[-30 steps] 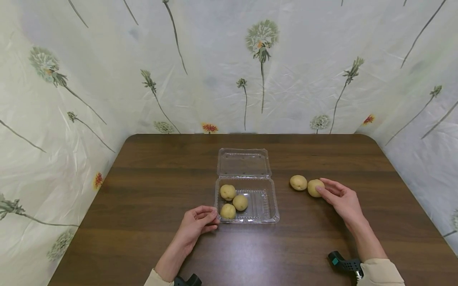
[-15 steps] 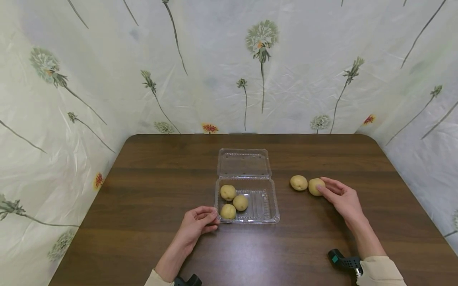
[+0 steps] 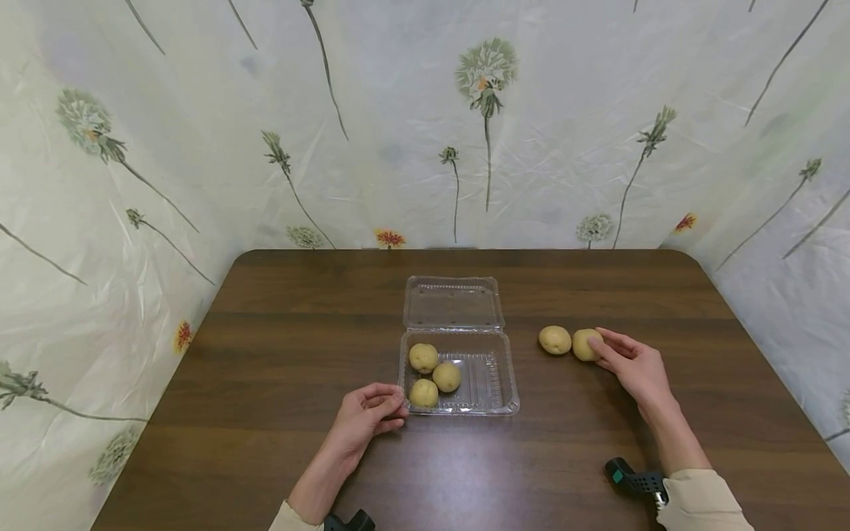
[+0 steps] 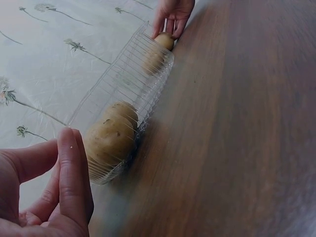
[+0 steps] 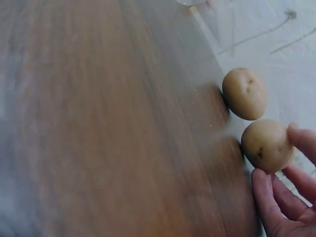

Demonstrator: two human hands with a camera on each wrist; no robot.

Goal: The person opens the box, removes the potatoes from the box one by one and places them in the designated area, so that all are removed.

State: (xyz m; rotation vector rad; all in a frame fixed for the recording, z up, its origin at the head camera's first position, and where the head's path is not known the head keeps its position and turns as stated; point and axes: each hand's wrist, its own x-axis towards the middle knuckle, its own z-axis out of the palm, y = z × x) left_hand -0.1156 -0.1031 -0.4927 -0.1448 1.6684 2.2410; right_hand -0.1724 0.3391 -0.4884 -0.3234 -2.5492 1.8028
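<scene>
An open clear plastic clamshell container [image 3: 474, 402] sits mid-table, its lid [image 3: 453, 304] folded back behind it. Three potatoes lie in its left half, among them a front potato [image 3: 423, 394]. My left hand [image 3: 367, 418] pinches the container's front left corner between thumb and fingers; the left wrist view shows the fingertips meeting at the rim. Over to the right, my right hand [image 3: 639, 371] holds a potato [image 5: 268, 146] between thumb and fingertips. Just left of that one, a second loose potato [image 3: 555, 341] rests on the wood.
The brown wooden table [image 3: 312, 295] has rounded far corners. A sheet with dandelion prints [image 3: 398, 110] hangs behind it and along both sides. Each wrist wears a dark camera strap, such as the right wrist's camera [image 3: 620, 472].
My right hand and its potato have shifted very slightly away from me, and the right wrist has edged a little left. My left hand and the container stay put.
</scene>
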